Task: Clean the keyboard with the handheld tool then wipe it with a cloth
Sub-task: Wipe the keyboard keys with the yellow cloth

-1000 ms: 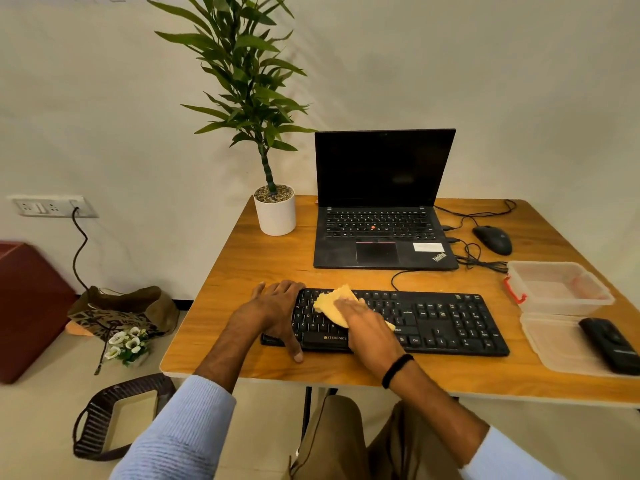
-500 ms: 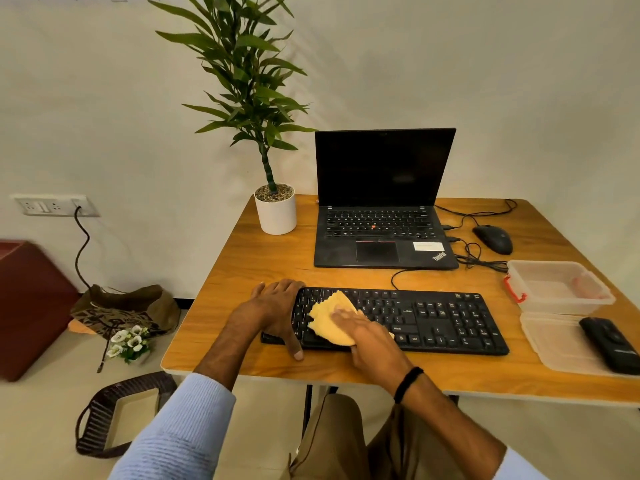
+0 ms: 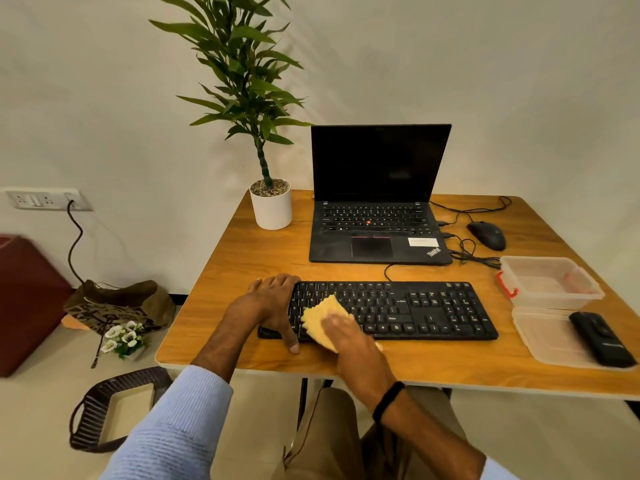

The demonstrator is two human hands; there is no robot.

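My left hand (image 3: 273,303) is lying relaxed on the left end of the keyboard (image 3: 415,310). My right hand (image 3: 346,332) is pressing the yellow cloth (image 3: 323,315), fingers flat, onto its near-left keys.

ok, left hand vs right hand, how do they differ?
The left hand rests on the left end of the keyboard, holding nothing; the right hand presses the yellow cloth onto it. The right wrist has a black band; the left is bare. Both wear light blue sleeves.
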